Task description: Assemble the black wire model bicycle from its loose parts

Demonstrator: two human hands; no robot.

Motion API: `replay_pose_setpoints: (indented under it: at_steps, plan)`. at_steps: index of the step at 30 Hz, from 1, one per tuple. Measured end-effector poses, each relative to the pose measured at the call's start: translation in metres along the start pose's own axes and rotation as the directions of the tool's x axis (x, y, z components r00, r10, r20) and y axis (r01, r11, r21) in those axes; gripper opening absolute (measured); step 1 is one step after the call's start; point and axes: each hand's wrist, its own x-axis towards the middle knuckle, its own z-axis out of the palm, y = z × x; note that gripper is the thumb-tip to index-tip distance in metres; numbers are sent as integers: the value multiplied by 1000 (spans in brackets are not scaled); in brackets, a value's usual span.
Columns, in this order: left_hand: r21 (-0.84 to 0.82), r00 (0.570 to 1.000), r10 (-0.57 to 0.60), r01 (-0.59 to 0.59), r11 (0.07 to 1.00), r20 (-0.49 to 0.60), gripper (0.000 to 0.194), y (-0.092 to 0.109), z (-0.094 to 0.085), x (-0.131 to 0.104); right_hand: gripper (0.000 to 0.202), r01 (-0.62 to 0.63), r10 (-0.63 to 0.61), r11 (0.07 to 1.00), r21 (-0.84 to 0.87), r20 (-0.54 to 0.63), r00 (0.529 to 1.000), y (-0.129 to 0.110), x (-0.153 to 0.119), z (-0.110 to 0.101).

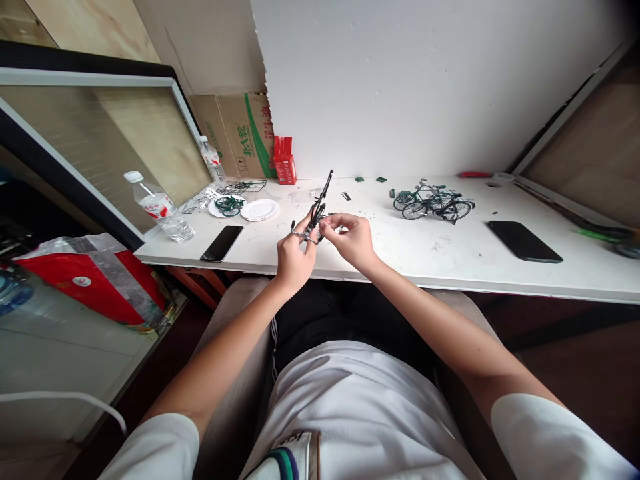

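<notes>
"How are the arms posed?"

"Both reach forward, converging over the counter (425, 260), nearer the wearer than the red box (285, 161)."

"And each grip?"

"The left hand (295, 257) is clamped on the dark model bicycle (320, 212), tilted, in front of the red box and slightly right. The right hand (353, 241) curls inward beside it, thumb and forefinger drawn together; what they pinch, I can't tell."

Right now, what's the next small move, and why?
Perhaps firm up the hold of the left hand on the dark model before pressing with the right hand: the left hand grips its lower end, the rest juts upward, and the right hand is close beside it.
</notes>
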Motion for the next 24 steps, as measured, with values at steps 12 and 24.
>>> replay_pose_setpoints:
  at_steps: [12,24]
  plan:
    - [-17,1000,-2,2,1000,-6,48,-3,1,0,32,-298,266,943,145,202,942,-5,7,-10]
    - [-51,999,-38,37,998,-9,52,-1,3,-2,8,375,-395,814,-443,52,917,8,-1,-3]
